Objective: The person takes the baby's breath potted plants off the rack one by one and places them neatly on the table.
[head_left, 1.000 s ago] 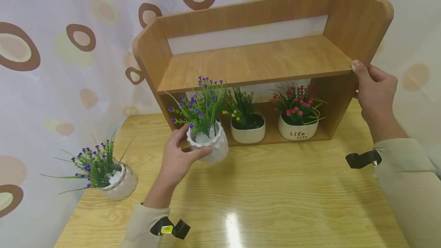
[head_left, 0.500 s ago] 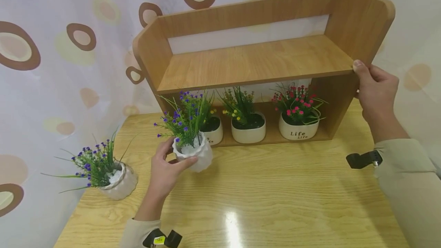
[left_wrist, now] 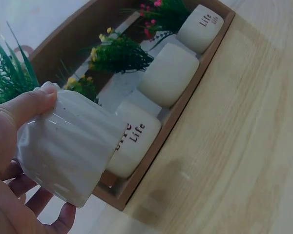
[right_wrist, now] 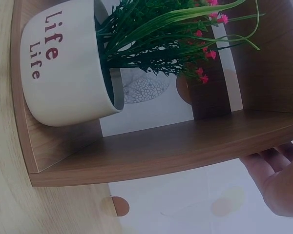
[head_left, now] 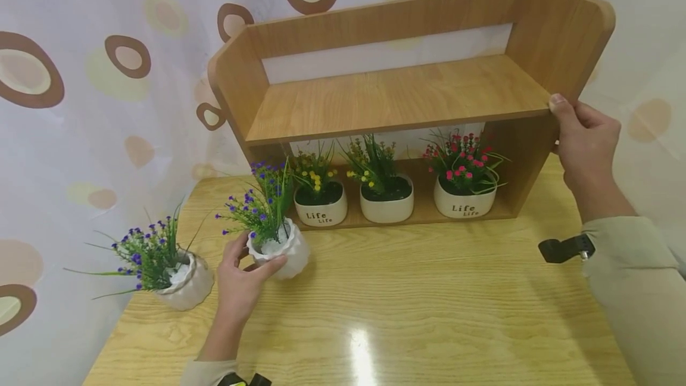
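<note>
My left hand (head_left: 239, 282) grips a white fluted flowerpot (head_left: 292, 255) with purple flowers, thumb on the near side and fingers around the far side. In the left wrist view the held flowerpot (left_wrist: 68, 141) hangs above the table, before the shelf's end. My right hand (head_left: 589, 142) holds the right side panel of the wooden shelf (head_left: 402, 97), thumb at the front edge of the middle board. In the shelf's lower level stand two pots with yellow flowers, one lettered pot (head_left: 320, 210) and one plain-faced pot (head_left: 387, 204), and a lettered pot with red flowers (head_left: 463, 198).
A second white fluted pot (head_left: 190, 285) with purple flowers stands at the table's left. The wooden table (head_left: 429, 302) stretches in front of the shelf. Behind hangs a pale curtain (head_left: 161, 76) with brown ring patterns.
My left hand has moved left and toward me with the flowerpot, uncovering the lettered pot with yellow flowers in the shelf. My right hand stays on the side panel.
</note>
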{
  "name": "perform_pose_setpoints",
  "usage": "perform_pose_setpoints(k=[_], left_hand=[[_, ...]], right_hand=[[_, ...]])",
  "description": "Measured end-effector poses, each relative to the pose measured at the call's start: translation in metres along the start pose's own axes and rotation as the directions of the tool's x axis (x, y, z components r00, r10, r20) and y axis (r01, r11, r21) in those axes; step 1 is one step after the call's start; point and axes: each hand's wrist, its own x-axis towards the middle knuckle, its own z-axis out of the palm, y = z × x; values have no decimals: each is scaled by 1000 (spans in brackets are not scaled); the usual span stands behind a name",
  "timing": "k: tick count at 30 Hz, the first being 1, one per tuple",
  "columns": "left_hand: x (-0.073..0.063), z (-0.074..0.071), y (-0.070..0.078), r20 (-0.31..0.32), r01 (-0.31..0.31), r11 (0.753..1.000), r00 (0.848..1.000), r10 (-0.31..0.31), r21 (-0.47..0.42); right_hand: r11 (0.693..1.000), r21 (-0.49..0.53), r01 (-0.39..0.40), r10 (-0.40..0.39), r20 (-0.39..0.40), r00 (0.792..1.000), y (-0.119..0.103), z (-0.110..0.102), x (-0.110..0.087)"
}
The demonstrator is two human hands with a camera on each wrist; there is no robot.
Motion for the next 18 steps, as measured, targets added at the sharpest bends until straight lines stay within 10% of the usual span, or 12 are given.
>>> perform_pose_setpoints(k=[18], left_hand=[[-9, -26, -29, -65, 87, 996, 994, -85, 28]], right_hand=[[999, 29, 14, -15, 12, 1000, -1, 0, -1]])
